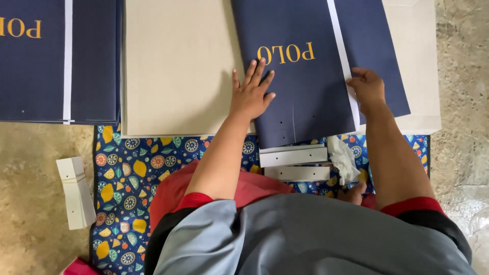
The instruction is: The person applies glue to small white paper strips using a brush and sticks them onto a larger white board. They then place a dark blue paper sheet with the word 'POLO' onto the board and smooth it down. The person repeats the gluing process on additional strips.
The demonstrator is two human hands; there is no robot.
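Note:
A flat navy paper bag sheet with gold lettering and a white strip lies in front of me, tilted slightly. My left hand presses flat on its left edge, fingers spread, partly over the beige cardboard sheet beside it. My right hand rests on the sheet's right part by the white strip, fingers curled on the paper. Whether it pinches the fold is unclear.
Another stack of navy sheets lies at the far left. Two white card strips and a crumpled white cloth sit on the patterned mat. A bundle of white strips lies on the stone floor at left.

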